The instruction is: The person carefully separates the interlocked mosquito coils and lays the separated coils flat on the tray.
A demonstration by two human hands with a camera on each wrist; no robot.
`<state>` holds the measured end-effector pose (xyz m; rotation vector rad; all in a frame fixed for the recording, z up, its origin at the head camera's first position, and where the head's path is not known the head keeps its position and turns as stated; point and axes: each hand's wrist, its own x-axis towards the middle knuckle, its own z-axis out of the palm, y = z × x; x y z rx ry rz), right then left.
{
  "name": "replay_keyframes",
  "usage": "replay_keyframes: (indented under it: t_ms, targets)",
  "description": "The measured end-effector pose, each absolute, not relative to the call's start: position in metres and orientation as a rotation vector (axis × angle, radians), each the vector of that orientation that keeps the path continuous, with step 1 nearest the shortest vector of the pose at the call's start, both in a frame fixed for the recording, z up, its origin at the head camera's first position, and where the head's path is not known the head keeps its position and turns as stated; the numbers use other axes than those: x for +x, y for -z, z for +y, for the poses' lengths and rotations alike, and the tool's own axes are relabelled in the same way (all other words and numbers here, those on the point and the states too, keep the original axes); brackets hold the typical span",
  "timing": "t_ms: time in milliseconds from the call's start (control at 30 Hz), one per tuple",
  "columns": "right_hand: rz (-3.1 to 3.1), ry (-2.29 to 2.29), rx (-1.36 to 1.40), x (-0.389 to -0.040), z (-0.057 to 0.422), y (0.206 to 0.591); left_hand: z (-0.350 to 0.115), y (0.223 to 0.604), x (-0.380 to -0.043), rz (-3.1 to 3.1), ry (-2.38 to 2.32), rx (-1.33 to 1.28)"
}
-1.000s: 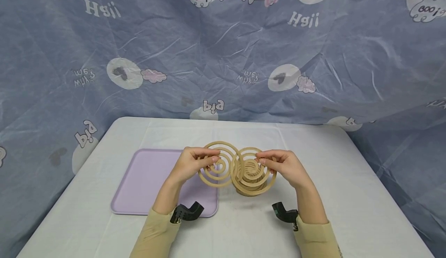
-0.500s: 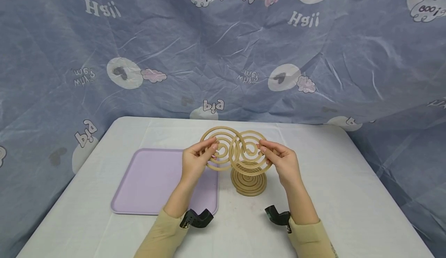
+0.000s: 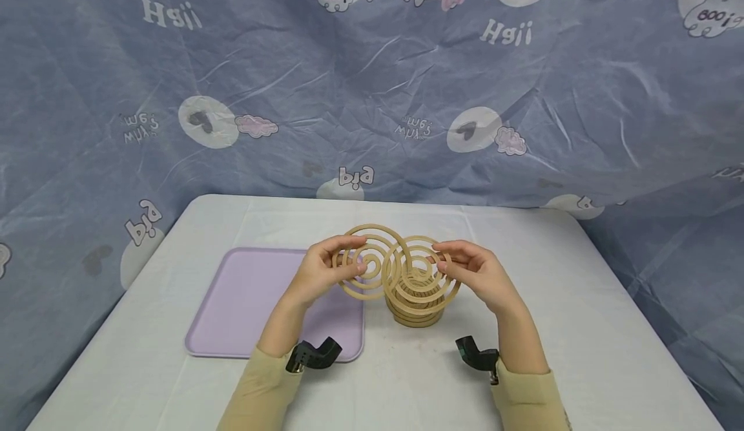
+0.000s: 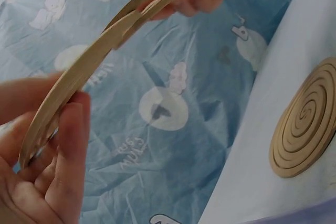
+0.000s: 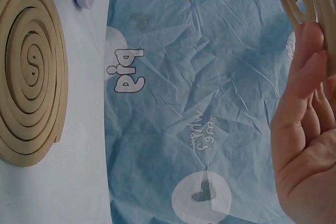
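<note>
Head view: left hand (image 3: 320, 266), right hand (image 3: 479, 274) pinch tan, overlapping, loosely wound spiral coils (image 3: 398, 271).

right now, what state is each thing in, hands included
left coil: raised, turns spaced, crossing right coil
right coil: raised, turns spaced
left hand: pinching left coil
right hand: pinching right coil
lower coil: flat on the table, tightly wound
purple tray: flat, partly hidden
backdrop: hanging, wrinkled
</note>
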<state>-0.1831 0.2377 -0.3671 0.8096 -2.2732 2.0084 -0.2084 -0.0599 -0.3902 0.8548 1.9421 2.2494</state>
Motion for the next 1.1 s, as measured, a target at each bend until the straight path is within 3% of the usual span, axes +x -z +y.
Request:
replay_keyframes:
  t_ms: [167, 533, 700, 1100]
  targets:
    - [-2.283, -1.966, 0.715, -0.183, 0.239, 0.368, -0.066, 0.390, -0.209, 1.942, -2.242, 0.828]
    - [-1.971, -2.065, 0.368, -0.188, 0.216, 0.375, -0.045, 0.388, -0.207, 1.905, -2.646, 0.485]
    - [-1.900, -2.097, 0.261, -0.188, 0.212, 0.375, -0.039, 0.388, -0.205, 1.863, -2.681, 0.501]
    - [-2.117, -2.208, 0.760, -0.184, 0.238, 0.368, -0.065, 0.388, -0.208, 1.987, -2.248, 0.762]
